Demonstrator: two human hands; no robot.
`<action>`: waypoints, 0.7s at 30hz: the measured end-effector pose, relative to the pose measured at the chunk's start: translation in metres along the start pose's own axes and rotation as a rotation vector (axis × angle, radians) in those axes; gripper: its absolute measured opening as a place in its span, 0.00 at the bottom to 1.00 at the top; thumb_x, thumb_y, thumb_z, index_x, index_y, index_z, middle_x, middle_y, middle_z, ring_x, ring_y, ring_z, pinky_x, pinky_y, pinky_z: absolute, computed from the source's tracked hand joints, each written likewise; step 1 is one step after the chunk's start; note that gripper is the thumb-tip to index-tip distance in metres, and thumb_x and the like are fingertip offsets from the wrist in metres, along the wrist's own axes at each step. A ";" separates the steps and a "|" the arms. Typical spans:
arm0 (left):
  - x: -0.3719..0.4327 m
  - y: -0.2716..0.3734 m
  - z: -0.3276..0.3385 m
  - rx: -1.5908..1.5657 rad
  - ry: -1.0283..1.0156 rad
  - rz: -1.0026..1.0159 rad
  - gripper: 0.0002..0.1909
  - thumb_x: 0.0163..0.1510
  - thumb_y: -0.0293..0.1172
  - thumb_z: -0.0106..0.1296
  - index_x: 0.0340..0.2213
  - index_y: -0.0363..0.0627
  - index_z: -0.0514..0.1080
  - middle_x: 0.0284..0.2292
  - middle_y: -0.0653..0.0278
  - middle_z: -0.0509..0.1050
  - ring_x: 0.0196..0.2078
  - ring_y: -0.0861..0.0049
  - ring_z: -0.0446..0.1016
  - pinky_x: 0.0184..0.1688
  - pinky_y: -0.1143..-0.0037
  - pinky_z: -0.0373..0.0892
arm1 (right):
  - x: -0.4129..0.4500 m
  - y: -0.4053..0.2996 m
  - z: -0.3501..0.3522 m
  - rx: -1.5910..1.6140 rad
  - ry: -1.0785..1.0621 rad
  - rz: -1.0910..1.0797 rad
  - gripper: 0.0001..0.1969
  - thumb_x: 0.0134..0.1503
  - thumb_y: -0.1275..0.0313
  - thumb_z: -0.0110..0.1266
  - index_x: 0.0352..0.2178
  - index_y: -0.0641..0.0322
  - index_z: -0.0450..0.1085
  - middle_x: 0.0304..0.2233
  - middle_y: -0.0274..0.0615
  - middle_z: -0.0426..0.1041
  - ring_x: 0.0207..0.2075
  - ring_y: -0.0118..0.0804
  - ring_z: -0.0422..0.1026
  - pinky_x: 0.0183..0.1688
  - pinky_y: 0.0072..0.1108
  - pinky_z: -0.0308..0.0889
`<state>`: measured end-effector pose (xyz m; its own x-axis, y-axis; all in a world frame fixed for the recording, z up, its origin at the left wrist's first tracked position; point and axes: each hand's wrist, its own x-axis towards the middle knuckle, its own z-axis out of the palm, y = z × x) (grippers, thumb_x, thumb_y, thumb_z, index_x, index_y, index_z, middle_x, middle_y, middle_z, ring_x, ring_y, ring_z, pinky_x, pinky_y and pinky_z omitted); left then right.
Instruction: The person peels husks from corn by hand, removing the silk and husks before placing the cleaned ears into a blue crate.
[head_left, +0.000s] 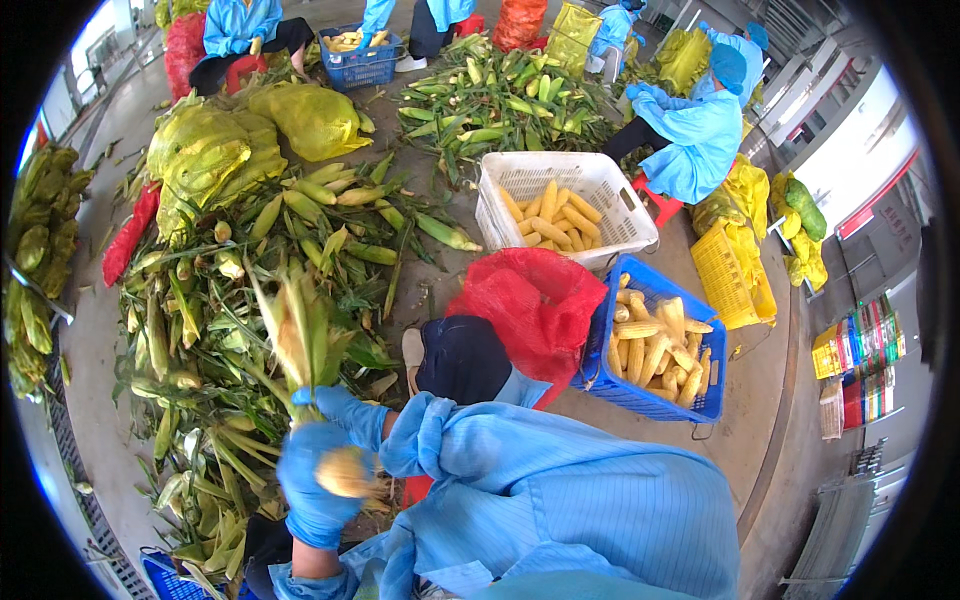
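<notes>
My left hand (311, 480), in a blue glove, is closed around an ear of corn (343, 472); its pale, silky end points towards my body and is blurred. Just above it, my right hand (349, 414), also gloved in blue, grips the base of green and pale corn husks (300, 337), which fan out upward and away from me. The two hands touch or nearly touch. Below and beyond them spreads a heap of husks, leaves and unhusked ears (322, 195).
A blue crate (645, 409) and a white crate (491, 176) hold husked ears, with a red mesh sack (525, 300) beside them. Yellow mesh sacks (202, 150) lie beyond the heap. A yellow crate (724, 277) stands farther right. Several co-workers in blue sit or stand beyond another corn pile (517, 105).
</notes>
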<state>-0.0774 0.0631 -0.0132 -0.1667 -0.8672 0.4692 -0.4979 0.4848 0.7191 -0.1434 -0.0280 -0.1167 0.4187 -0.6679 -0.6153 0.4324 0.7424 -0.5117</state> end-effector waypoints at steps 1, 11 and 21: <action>0.004 0.007 0.004 -0.134 0.262 -0.234 0.20 0.36 0.26 0.60 0.35 0.39 0.66 0.33 0.62 0.71 0.33 0.74 0.70 0.36 0.75 0.68 | 0.005 0.002 -0.001 0.071 0.019 -0.036 0.16 0.45 0.67 0.55 0.32 0.69 0.66 0.23 0.43 0.70 0.23 0.33 0.69 0.27 0.25 0.67; -0.030 -0.095 0.031 -0.850 0.928 -0.754 0.15 0.48 0.36 0.51 0.34 0.37 0.66 0.31 0.61 0.69 0.32 0.74 0.68 0.37 0.74 0.66 | 0.032 0.040 -0.010 -0.407 0.056 -0.461 0.18 0.45 0.71 0.56 0.38 0.68 0.67 0.32 0.43 0.72 0.32 0.31 0.70 0.35 0.24 0.66; -0.035 -0.158 0.030 -1.218 0.781 -0.855 0.22 0.52 0.42 0.44 0.42 0.37 0.64 0.39 0.56 0.70 0.36 0.69 0.71 0.41 0.72 0.68 | 0.014 0.037 0.005 -0.135 0.034 -0.493 0.20 0.40 0.78 0.55 0.38 0.70 0.65 0.33 0.43 0.71 0.32 0.32 0.71 0.35 0.23 0.67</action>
<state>-0.0179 0.0136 -0.1588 0.4038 -0.8308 -0.3830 0.7498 0.0606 0.6589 -0.1176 -0.0099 -0.1411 0.1630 -0.9402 -0.2992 0.4642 0.3407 -0.8176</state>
